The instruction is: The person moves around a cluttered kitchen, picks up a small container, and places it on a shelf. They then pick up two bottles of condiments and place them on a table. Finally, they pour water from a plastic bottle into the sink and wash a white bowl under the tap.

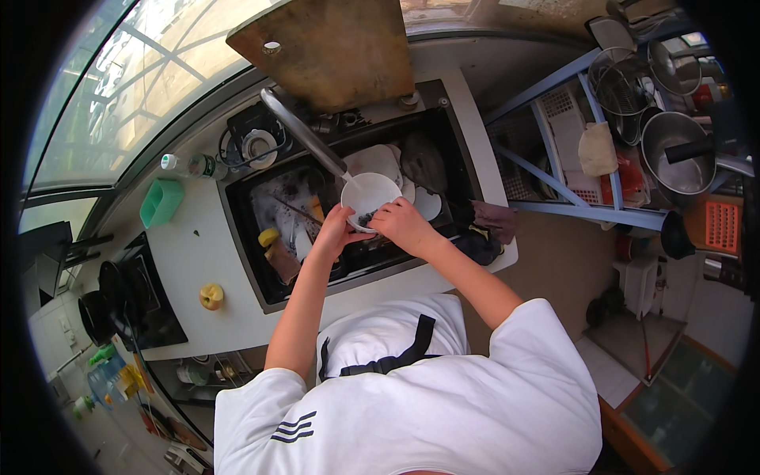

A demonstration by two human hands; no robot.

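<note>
Water runs from the metal faucet (309, 133) into a white bowl (373, 189), held under it over the black double sink (356, 270). My left hand (338, 228) grips the bowl's near left rim. At its near right rim is my right hand (401, 222), fingers over a dark scrubber (365, 218) inside the bowl. Soapy water with suds, chopsticks and a brown cloth (282, 264) lies in the left basin. White plates (374, 160) and a dark, translucent item (423, 163) are in the right basin, behind the bowl.
A wooden cutting board (332, 53) stands behind the sink. On the left counter are a green plastic container (161, 203), a plastic bottle (199, 166) and an apple (211, 296). A purple cloth (496, 221) hangs at the right corner. A blue-framed rack (585, 205) stands to the right.
</note>
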